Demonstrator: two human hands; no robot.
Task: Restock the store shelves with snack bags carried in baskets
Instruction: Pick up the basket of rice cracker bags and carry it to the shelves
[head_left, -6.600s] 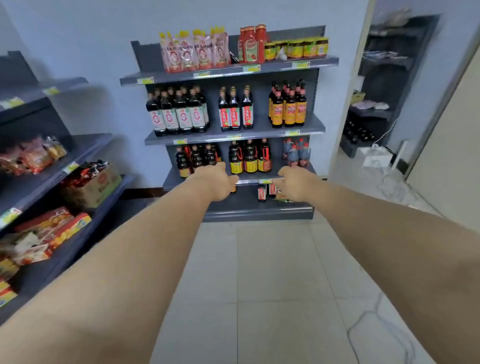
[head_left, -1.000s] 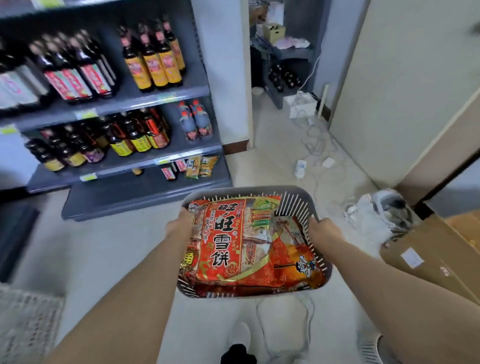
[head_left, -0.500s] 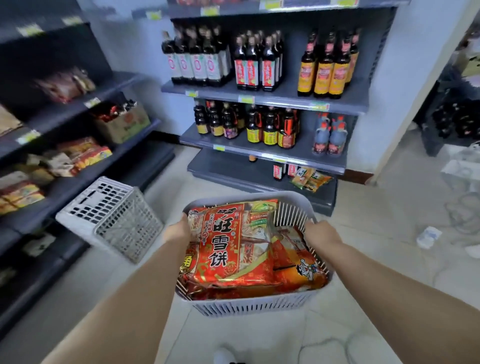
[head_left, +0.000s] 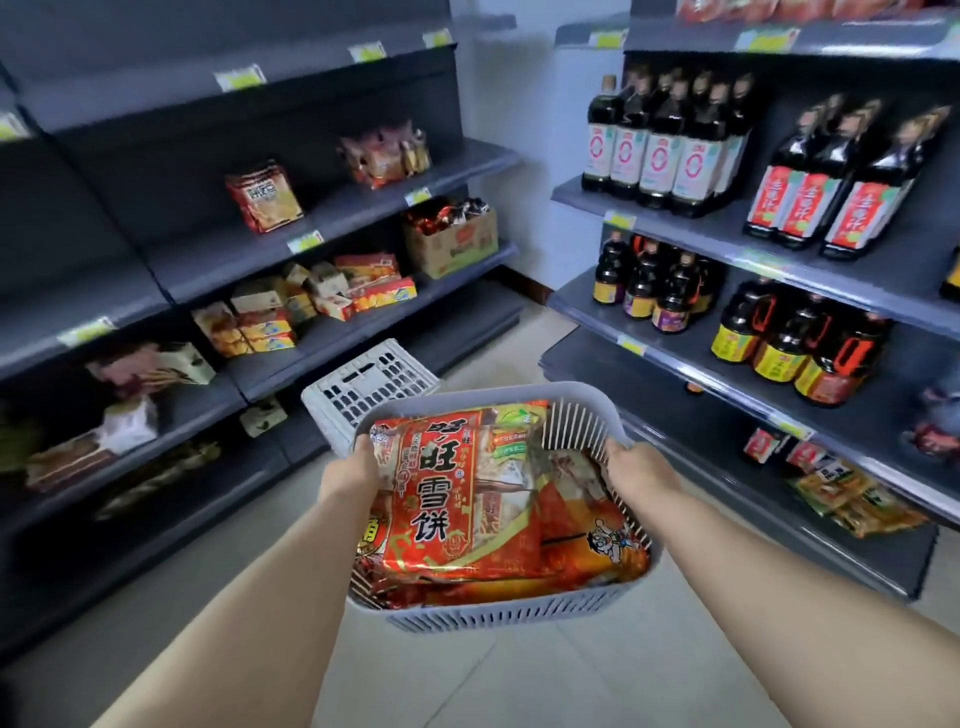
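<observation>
Snack bags (head_left: 467, 493) fill the grey basket (head_left: 498, 618), carried between the shelves (head_left: 332, 208); the left hand (head_left: 350, 470) and right hand (head_left: 641, 475) each grip a side rim. Keeping it level should stop bags sliding out.

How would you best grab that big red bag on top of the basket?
Probably from above, pinching the red bag along its right long edge: it lies flat atop the other bags, and the basket walls close off its sides.

Dark grey shelving (head_left: 130, 171) both sides; pale tiled floor (head_left: 597, 675); whitish wall (head_left: 535, 156) behind.
</observation>
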